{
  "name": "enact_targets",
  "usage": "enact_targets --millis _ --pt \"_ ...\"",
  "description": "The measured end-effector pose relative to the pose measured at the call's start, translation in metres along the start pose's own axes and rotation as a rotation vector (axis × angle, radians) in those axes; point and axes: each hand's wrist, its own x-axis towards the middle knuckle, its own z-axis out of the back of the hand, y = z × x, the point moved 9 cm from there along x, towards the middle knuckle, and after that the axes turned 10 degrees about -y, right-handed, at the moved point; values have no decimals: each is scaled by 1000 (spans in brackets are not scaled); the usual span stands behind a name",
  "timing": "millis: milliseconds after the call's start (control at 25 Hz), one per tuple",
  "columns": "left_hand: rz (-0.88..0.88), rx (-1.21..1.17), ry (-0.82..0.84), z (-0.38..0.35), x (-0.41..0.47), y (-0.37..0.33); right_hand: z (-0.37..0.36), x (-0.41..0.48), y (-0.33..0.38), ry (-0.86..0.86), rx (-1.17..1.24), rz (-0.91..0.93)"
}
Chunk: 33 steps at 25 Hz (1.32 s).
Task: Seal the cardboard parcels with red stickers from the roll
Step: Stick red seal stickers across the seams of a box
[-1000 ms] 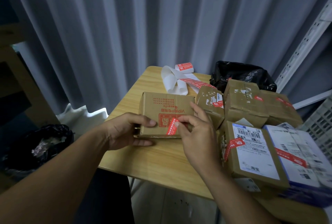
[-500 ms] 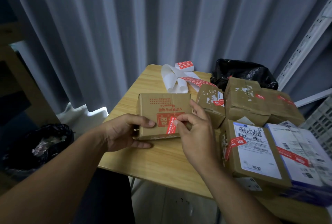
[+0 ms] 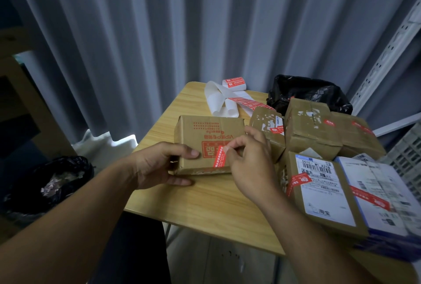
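Observation:
A brown cardboard parcel (image 3: 205,133) with red print lies on the wooden table (image 3: 205,204). My left hand (image 3: 159,165) grips its near left corner, thumb on top and fingers underneath. My right hand (image 3: 248,165) pinches the upper end of a red sticker (image 3: 219,157), which lies slanted across the parcel's top near the front edge. The sticker roll (image 3: 234,83) sits at the table's far edge, with a strip of red stickers (image 3: 247,102) and white backing paper (image 3: 216,99) trailing from it.
Several other cardboard parcels (image 3: 312,128) with red stickers crowd the right side, including a labelled one (image 3: 323,190) near me. A black plastic bag (image 3: 307,92) lies behind them. A dark bin bag (image 3: 50,181) stands on the floor at left. Metal shelving (image 3: 387,55) rises at right.
The parcel and both hands have shifted slightly toward me and left. The sticker's lower end now lies closer to the parcel's front edge.

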Motion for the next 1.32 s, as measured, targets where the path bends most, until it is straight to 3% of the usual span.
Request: enact_targets --millis 360,760,960,1120,1320 --pt "-13 6 -10 -1 0 -3 -5 5 4 108 -184 97" --pt "33 59 -8 1 3 1 -4 -3 14 58 -251 320" --pt "27 54 -25 1 5 3 0 0 4 83 -38 204" --pt "31 51 -33 1 5 3 -4 1 3 80 -72 235" --pt "27 44 -34 1 5 2 -1 9 0 45 54 112"
